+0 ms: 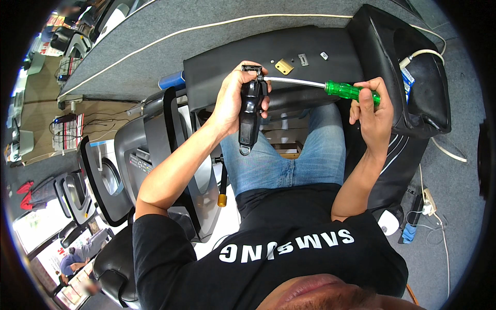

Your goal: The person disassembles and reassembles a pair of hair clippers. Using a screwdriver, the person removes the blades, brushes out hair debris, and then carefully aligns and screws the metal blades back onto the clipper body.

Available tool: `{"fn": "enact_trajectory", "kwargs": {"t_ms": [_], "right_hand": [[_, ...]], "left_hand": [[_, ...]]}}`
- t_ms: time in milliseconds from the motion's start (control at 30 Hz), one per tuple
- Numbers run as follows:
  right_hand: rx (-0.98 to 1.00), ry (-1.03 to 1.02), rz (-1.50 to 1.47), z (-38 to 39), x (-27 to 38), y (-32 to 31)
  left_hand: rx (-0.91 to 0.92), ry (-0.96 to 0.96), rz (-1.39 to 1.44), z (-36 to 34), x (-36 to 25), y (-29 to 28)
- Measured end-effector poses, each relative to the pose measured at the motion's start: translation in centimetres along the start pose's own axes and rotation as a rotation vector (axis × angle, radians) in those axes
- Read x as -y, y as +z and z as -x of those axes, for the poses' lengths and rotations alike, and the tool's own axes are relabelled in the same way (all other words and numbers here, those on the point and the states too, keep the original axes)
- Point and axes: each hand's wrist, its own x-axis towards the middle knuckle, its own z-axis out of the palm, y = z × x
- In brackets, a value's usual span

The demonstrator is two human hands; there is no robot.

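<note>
My left hand (231, 97) grips a black hair clipper (250, 116) upright, head upward, thumb by the head. My right hand (373, 116) holds the green handle of a screwdriver (341, 89). Its long shaft lies horizontally, with the tip at the right side of the clipper's head. Beyond them, on the black padded surface (222, 62), lie a gold plate (284, 66), a silver slotted piece (303, 59), a small silver part (324, 56) and tiny bits (273, 61).
A padded armrest (423, 93) with a white cable stands at right. A blue cylinder (170, 80) lies left of the padded surface. Black chairs and equipment (124, 165) crowd the left. A power strip (428, 201) lies at lower right. Other people (77, 263) appear at far left.
</note>
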Motion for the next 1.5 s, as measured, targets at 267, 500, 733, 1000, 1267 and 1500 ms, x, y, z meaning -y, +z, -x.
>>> {"fn": "enact_trajectory", "kwargs": {"t_ms": [267, 500, 733, 1000, 1267, 1500], "right_hand": [[-0.014, 0.006, -0.031, 0.4, 0.1, 0.1], [0.016, -0.06, -0.002, 0.7, 0.5, 0.6], [-0.017, -0.128, -0.168, 0.4, 0.6, 1.9], [-0.035, -0.067, -0.171, 0.4, -0.1, 1.0], [-0.022, 0.018, -0.146, 0.5, 0.3, 0.7], [0.022, -0.02, -0.084, 0.6, 0.1, 0.5]], "left_hand": [[0.007, -0.01, -0.015, 0.1, 0.0, 0.0], [0.02, -0.05, 0.041, -0.1, -0.1, -0.4], [0.025, -0.042, 0.007, -0.1, 0.2, -0.3], [0.018, 0.0, -0.007, 0.0, 0.1, 0.1], [0.026, 0.008, 0.008, -0.1, 0.1, -0.1], [0.035, -0.005, 0.015, 0.0, 0.1, -0.5]]}}
